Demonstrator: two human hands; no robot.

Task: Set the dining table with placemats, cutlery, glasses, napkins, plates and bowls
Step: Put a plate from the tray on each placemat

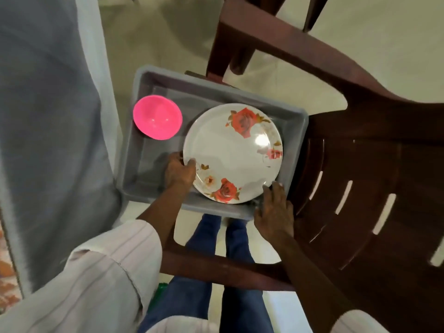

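Head view, looking down. Your left hand (179, 173) grips the plate (230, 150) at its left rim, thumb on top and fingers curled beneath. The plate (white, printed with red roses) lies over the right half of the grey tub (216, 90); it is not clear whether it rests on the tub floor or is lifted. Your right hand (274, 209) is relaxed with fingers fairly straight. It lies on the tub's near-right corner with its fingertips at the plate's near-right edge, and contact with the plate cannot be told. The pink bowl (157, 120) sits at the tub's far-left corner, overlapping the left rim. A brown chair (360, 164) stands right, touching the tub; a grey cloth (48, 116) hangs left.
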